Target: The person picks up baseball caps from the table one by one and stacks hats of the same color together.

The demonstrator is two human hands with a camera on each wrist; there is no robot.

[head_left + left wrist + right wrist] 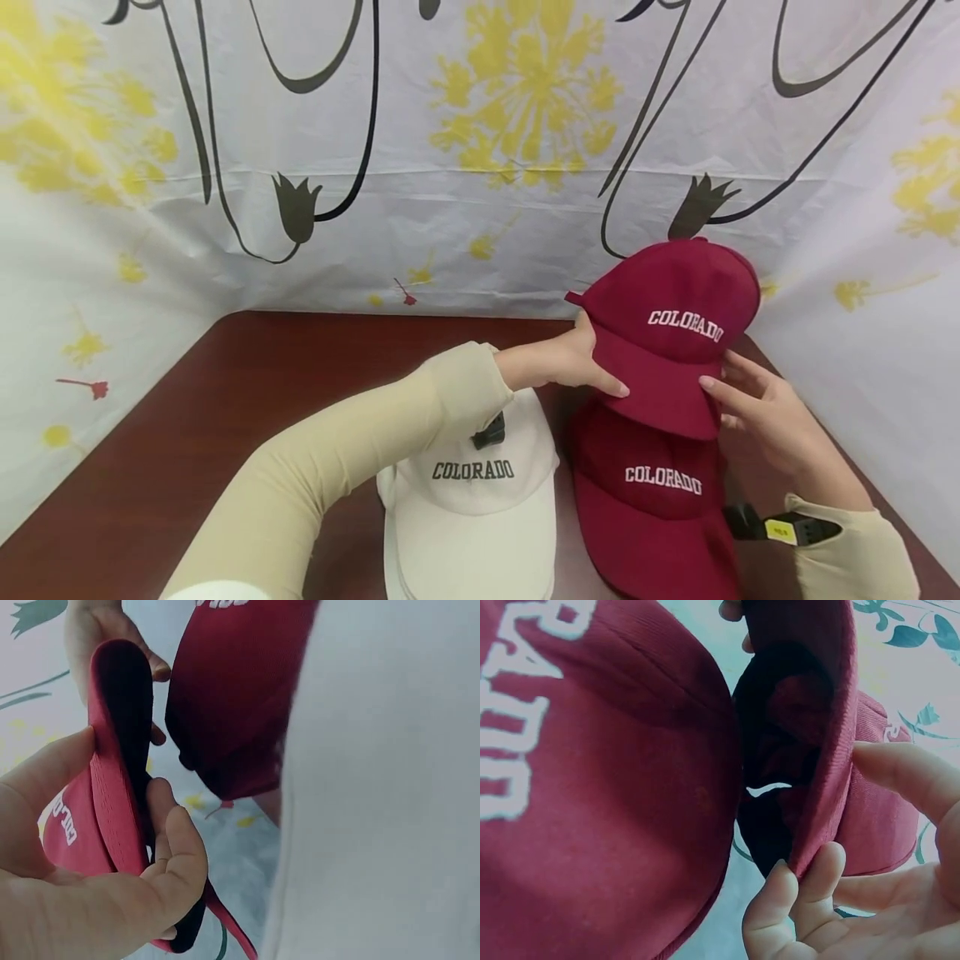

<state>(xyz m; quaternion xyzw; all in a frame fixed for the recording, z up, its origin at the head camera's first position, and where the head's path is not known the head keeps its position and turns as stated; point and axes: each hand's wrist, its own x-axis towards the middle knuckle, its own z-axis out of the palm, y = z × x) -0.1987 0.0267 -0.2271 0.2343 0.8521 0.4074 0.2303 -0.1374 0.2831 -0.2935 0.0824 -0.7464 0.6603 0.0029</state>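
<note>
A dark red baseball cap (678, 304) with white COLORADO lettering is held up by both hands, tilted, above a second red cap (652, 508) at the right of the table. My left hand (566, 358) grips its brim on the left, thumb on top and fingers beneath, as the left wrist view shows. On the right side of the brim, my right hand (772, 408) pinches the edge between thumb and fingers (821, 885). The held cap's dark inside faces the lower cap in the right wrist view. Whether the two caps touch is hard to tell.
Left of the red caps lie stacked white caps (476, 533), partly under my left forearm. They sit on the dark brown table (225, 433). A patterned white cloth (465, 225) hangs behind and along both sides.
</note>
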